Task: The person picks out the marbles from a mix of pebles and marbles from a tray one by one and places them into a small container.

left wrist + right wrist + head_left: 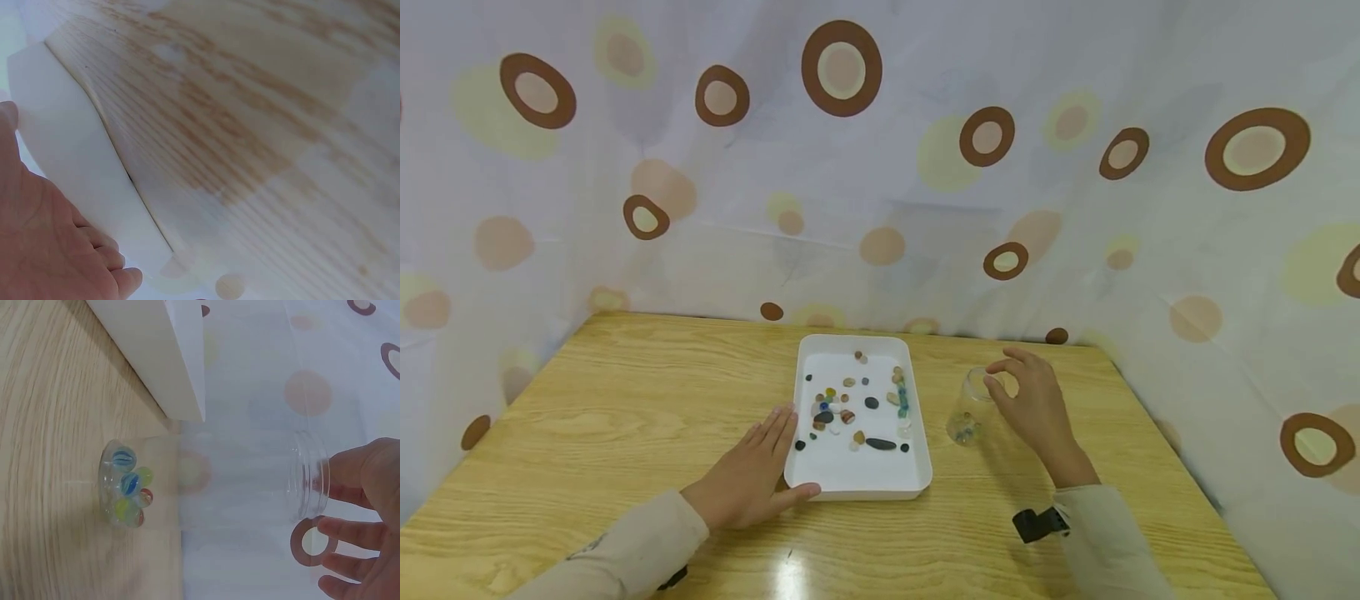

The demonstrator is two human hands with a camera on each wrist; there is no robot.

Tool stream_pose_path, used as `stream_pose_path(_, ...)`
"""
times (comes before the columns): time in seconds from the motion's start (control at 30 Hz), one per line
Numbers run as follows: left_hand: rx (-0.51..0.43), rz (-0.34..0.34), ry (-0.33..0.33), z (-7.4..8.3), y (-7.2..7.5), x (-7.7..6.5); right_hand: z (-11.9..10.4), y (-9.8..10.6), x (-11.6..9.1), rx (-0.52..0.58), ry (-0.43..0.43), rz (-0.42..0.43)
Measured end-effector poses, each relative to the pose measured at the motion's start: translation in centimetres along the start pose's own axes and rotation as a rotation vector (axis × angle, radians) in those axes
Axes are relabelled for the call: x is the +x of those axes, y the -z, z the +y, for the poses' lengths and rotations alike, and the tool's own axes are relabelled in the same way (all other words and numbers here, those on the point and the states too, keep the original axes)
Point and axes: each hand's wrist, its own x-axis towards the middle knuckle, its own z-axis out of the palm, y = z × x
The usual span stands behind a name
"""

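My left hand [747, 477] rests against a white tray [868, 482], fingers straight along its left side and thumb at the near corner. In the left wrist view, that palm [50, 244] is beside the tray's outer wall [75, 137]. Upright to the right of the tray is a clear jar [237, 478], with several glass marbles [130, 484] at its bottom. Over the jar's mouth is my right hand [1033, 408], thumb and forefinger apart at the rim, other fingers spread. No object shows between them; the glass rim partly blurs the fingertips.
Scattered inside the tray are several pebbles and marbles, including a long dark stone [881, 444] and a row of blue-green glass pieces [902, 400]. Tray and jar stand on a wooden table [602, 425]. A patterned cloth [880, 183] hangs behind and around it.
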Motion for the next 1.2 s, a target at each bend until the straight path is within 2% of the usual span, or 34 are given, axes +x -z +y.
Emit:
stream_pose_path(0.17, 0.004, -0.005, 0.007, -0.1, -0.2, 0.1, -1.2, -0.4, 0.6, -0.072, 0.057, 0.029)
stream_pose_path(0.37, -0.010, -0.013, 0.009, -0.2, -0.3, 0.0, -4.3, -1.2, 1.8, -0.045, 0.119, 0.011)
stream_pose_path(0.57, -0.030, -0.004, 0.000, -0.1, -0.1, 0.0, -7.4, -3.4, 3.0, 0.002, 0.226, -0.001)
stream_pose_path(0.7, -0.038, 0.008, -0.009, 0.0, 0.0, -0.1, -9.6, -5.3, 3.4, -0.004, 0.291, -0.014)
stream_pose_path(0.93, -0.032, 0.006, -0.009, 0.0, 0.1, 0.1, -12.4, -8.7, 3.6, 0.011, 0.280, -0.136)
stream_pose_path(1.07, -0.022, 0.007, -0.012, -0.1, -0.1, 0.2, -13.0, -10.8, 3.4, 0.006, 0.256, -0.193)
stream_pose_path(1.2, -0.003, 0.009, -0.007, -0.3, -0.3, 0.3, -13.3, -12.6, 3.3, -0.014, 0.228, -0.211)
